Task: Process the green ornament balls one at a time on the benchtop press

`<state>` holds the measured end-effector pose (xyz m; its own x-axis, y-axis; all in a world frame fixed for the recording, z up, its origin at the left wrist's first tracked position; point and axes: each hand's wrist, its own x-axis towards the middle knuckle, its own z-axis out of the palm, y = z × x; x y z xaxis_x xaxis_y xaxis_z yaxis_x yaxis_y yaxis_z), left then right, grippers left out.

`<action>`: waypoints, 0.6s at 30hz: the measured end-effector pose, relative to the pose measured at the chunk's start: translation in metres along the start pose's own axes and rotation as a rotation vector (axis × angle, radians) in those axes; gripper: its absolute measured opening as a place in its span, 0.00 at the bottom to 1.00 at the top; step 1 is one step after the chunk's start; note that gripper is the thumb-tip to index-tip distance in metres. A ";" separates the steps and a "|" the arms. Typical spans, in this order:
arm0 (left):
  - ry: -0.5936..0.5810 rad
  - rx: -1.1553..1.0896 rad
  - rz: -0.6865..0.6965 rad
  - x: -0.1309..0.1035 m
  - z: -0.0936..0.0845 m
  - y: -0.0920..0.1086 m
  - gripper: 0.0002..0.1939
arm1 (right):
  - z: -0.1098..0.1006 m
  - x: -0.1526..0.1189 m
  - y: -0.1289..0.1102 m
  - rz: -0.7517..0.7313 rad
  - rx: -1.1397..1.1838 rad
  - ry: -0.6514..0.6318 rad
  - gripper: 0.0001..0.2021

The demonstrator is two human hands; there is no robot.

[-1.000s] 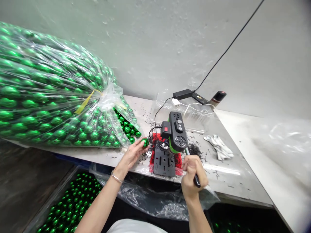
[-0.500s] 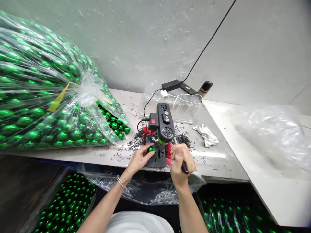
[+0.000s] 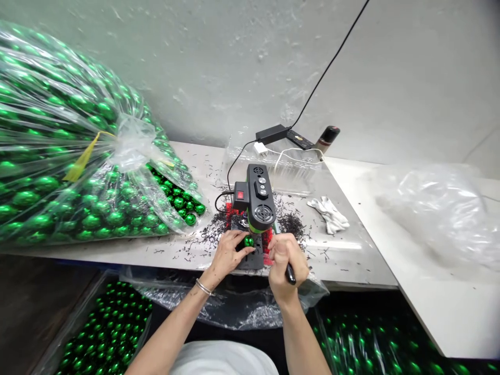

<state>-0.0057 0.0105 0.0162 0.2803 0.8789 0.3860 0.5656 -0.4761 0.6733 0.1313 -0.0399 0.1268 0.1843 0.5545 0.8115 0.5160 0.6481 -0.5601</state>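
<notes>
A small black bench machine (image 3: 261,195) with a red switch stands on the table, on a dark base plate (image 3: 252,260). Under the front of its head, a shiny green ball (image 3: 249,240) sits between the thumb and fingers of my left hand (image 3: 228,252). To the right of the machine, my right hand (image 3: 288,263) is wrapped round a lever handle (image 3: 290,274), whose black end sticks out below the fist. Dark scraps (image 3: 292,224) lie scattered around the machine, and red material shows beside the base.
A large clear bag of green balls (image 3: 89,219) fills the left of the table (image 3: 187,255). White gloves (image 3: 330,214), a clear tray (image 3: 242,151) and a power adapter (image 3: 271,134) lie behind. Crumpled plastic (image 3: 437,213) is at right. More balls (image 3: 105,323) are below.
My left hand has shifted the green ball slightly right, further under the machine's head. My right hand remains on the handle. The whole view has moved a little.
</notes>
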 end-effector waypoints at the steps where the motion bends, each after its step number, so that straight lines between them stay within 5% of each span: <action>1: 0.032 -0.011 0.010 -0.001 0.002 -0.002 0.19 | 0.000 -0.002 0.001 -0.002 0.003 -0.003 0.14; 10: 0.073 -0.054 0.022 -0.006 0.009 -0.008 0.19 | 0.005 -0.041 0.034 -0.118 -0.059 -0.022 0.15; 18: 0.068 -0.061 0.020 -0.006 0.008 -0.006 0.18 | 0.016 -0.068 0.057 -0.122 -0.039 0.083 0.17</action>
<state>-0.0043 0.0083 0.0049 0.2368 0.8661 0.4401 0.5118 -0.4963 0.7012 0.1348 -0.0323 0.0370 0.1861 0.4271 0.8848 0.5703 0.6863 -0.4513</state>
